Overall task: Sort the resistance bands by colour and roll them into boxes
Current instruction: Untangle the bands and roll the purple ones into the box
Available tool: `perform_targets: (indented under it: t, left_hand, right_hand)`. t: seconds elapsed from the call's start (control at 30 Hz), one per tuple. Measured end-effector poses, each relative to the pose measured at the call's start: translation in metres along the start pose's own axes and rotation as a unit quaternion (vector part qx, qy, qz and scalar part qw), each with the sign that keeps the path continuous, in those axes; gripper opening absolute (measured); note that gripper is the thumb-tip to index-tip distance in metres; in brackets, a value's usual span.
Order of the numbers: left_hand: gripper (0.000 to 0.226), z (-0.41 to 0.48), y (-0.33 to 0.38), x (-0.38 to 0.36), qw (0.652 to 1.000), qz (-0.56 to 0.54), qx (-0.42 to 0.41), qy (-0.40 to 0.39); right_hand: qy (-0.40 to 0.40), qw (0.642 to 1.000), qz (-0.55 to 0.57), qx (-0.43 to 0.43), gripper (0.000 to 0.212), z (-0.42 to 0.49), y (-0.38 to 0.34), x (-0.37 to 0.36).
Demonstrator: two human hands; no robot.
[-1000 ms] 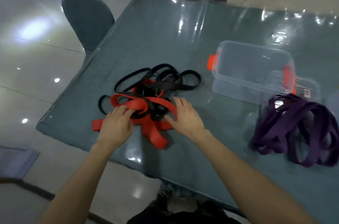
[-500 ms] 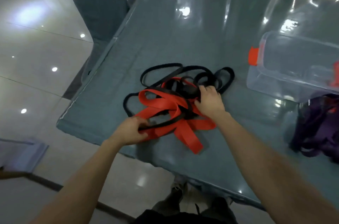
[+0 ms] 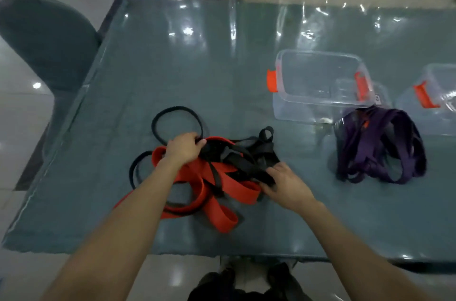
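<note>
Two colours knotted: my left hand (image 3: 183,150) grips flat red rubber bands (image 3: 222,218), right hand (image 3: 287,183) pinches flat black rubber bands (image 3: 246,159); I'd ease them apart slowly.

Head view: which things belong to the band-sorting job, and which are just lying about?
Job: red bands, black bands, purple bands, clear box, second clear box, left hand, right hand (both gripping black bands).
Lying about: grey chair.
</note>
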State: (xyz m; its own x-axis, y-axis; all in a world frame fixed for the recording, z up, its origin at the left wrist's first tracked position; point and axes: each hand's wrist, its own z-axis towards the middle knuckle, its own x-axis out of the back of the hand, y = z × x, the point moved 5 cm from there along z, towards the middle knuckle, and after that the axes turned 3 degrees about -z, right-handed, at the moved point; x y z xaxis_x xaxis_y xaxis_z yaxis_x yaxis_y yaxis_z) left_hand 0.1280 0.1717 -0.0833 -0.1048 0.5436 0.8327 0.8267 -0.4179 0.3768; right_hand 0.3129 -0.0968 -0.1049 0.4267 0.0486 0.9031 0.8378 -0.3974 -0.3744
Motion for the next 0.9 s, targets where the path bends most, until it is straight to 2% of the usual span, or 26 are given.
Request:
perform_targets:
  t: [0.1,0.17,0.23,0.33,0.37,0.43,0.5,0.53,0.6,0.63,0.67,0.73,0.83,0.9]
  left_hand:
    - [0.033,-0.002,0.006,0.005,0.998,-0.055,-0.037,0.007]
    - [0.026,-0.008,0.018,0.013,0.987,-0.146,-0.063,0.014]
    - [0.013,-0.011,0.040,0.033,0.967,-0.230,-0.085,0.069]
    - [0.016,-0.007,0.076,0.077,0.924,-0.345,-0.090,0.140]
    - [0.022,-0.007,0.086,0.091,0.923,-0.336,-0.094,0.160]
    - [0.039,-0.009,0.105,0.108,0.952,-0.212,-0.100,0.195]
    - [0.063,-0.019,0.126,0.101,0.968,-0.108,-0.133,0.182]
    - [0.073,-0.024,0.136,0.086,0.972,-0.097,-0.155,0.148]
    - [0.089,-0.037,0.154,0.040,0.980,-0.101,-0.169,0.016]
    - [0.091,-0.046,0.163,0.015,0.980,-0.101,-0.164,-0.054]
    - [0.084,-0.052,0.168,-0.005,0.979,-0.087,-0.163,-0.089]
    - [0.069,-0.054,0.177,-0.029,0.980,-0.063,-0.179,-0.067]
    - [0.058,-0.050,0.193,-0.022,0.983,-0.019,-0.179,0.037]
    - [0.048,-0.050,0.190,0.003,0.978,-0.096,-0.124,0.135]
  right_hand:
    - [0.005,0.999,0.032,-0.008,0.026,-0.010,0.013,0.003]
    - [0.013,0.997,0.068,-0.031,0.021,-0.007,0.016,0.016]
    - [0.022,0.993,0.103,-0.056,0.019,0.003,0.017,0.042]
    - [0.086,0.990,0.105,-0.024,0.018,0.025,0.014,0.112]
    - [0.113,0.988,0.103,-0.002,0.016,0.030,0.010,0.140]
    - [0.165,0.978,0.120,0.034,0.016,0.034,0.003,0.193]
    - [0.181,0.971,0.142,0.064,0.014,0.034,0.000,0.225]
    - [0.168,0.973,0.138,0.076,0.013,0.034,0.000,0.232]
    - [0.134,0.978,0.135,0.089,0.010,0.031,0.009,0.243]
    - [0.133,0.976,0.147,0.088,0.008,0.029,0.018,0.251]
    - [0.142,0.972,0.165,0.085,0.008,0.026,0.029,0.260]
    - [0.148,0.964,0.214,0.060,0.008,0.022,0.054,0.275]
    - [0.120,0.957,0.259,0.059,0.011,0.016,0.089,0.287]
    - [0.135,0.941,0.299,0.081,0.013,0.013,0.103,0.293]
